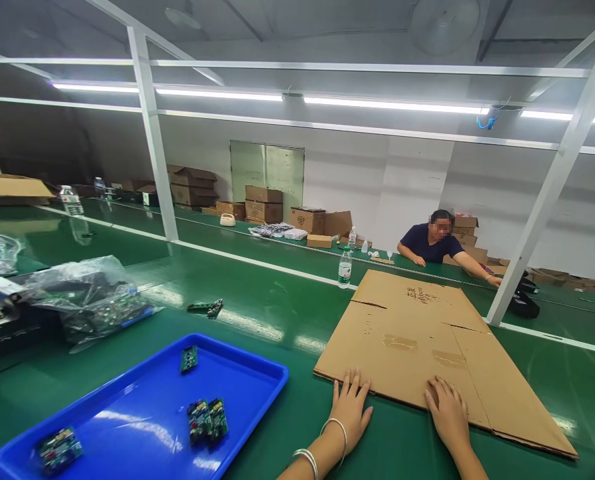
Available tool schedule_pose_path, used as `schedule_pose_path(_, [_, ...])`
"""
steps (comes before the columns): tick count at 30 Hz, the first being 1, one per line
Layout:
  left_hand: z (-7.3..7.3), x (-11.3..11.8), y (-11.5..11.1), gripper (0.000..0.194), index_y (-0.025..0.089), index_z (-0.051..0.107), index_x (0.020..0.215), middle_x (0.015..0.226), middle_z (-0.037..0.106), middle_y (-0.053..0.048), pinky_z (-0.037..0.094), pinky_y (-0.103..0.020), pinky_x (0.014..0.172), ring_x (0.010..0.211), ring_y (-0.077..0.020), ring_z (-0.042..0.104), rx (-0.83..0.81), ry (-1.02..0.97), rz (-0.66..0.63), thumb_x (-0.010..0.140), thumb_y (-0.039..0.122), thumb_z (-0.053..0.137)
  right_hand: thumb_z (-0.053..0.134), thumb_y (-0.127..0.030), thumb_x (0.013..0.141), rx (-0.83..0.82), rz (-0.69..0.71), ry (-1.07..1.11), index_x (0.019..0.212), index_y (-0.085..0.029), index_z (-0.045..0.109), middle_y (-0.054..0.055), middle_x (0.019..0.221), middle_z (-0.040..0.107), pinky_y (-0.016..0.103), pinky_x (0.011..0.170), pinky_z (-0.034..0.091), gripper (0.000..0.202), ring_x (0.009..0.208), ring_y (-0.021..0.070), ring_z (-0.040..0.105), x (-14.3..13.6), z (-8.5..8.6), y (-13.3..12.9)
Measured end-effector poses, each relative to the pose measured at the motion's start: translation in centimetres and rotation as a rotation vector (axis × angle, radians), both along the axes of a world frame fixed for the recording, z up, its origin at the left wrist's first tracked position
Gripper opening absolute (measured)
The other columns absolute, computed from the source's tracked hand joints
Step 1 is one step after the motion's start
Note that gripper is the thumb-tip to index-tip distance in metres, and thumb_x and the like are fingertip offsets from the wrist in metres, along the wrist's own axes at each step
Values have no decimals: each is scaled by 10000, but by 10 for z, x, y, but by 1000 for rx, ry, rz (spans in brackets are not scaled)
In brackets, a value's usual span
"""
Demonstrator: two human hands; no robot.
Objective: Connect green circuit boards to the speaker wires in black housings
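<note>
A large flattened cardboard box (407, 340) lies on the green table, with handwriting near its far edge and tape strips in its middle. My left hand (348, 407), with metal bangles at the wrist, rests on its near edge, fingers spread. My right hand (448, 412) lies farther right on the same edge, fingers apart and slightly bent. Neither hand grips anything. Left of them is a blue tray (147, 427) holding several small green circuit boards (189, 359).
A plastic bag of boards (97, 293) lies at the left, and loose boards (208, 307) sit behind the tray. A water bottle (345, 268) stands beyond the cardboard. White frame posts (552, 173) rise from the table. Across it, a person (430, 247) leans with an arm stretched out.
</note>
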State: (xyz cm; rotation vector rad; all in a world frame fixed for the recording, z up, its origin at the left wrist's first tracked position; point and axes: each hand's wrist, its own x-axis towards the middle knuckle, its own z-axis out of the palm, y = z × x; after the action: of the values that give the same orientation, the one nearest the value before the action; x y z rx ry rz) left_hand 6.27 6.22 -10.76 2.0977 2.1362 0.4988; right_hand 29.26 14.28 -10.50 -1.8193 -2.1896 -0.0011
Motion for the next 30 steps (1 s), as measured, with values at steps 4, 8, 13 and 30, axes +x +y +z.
schedule_pose_path(4, [1, 1, -1, 525, 232, 374, 1285, 1416, 245, -95, 119, -531, 1026, 1301, -313, 138, 1, 3, 1, 816, 456, 296, 260, -445, 838, 14, -3, -3, 1153, -242, 526, 8, 1277, 425, 403, 986, 260, 459, 1194, 218, 333, 0, 0, 0])
schedule_pose_path(8, [3, 1, -2, 515, 242, 377, 1282, 1418, 244, -86, 127, -525, 1026, 1302, -305, 140, -6, 13, 11, 818, 451, 295, 247, -463, 843, -14, 4, 21, 1169, -233, 514, 10, 1281, 422, 404, 984, 265, 481, 1198, 223, 326, 1, 0, 0])
schedule_pose_path(13, [13, 3, -4, 493, 257, 387, 1275, 1413, 259, -69, 147, -496, 1031, 1298, -284, 170, -38, 40, 32, 811, 409, 328, 294, -423, 846, 5, 20, 62, 1136, -201, 541, 42, 1255, 451, 413, 977, 261, 441, 1173, 241, 353, -2, 6, -2])
schedule_pose_path(30, [24, -1, -12, 492, 178, 418, 1262, 1373, 339, -74, 248, -530, 980, 1296, -278, 185, -19, 119, 42, 816, 259, 228, 415, -286, 841, 63, -30, 163, 1040, -240, 572, 11, 1208, 497, 389, 999, 214, 258, 1146, 204, 382, -20, 20, -22])
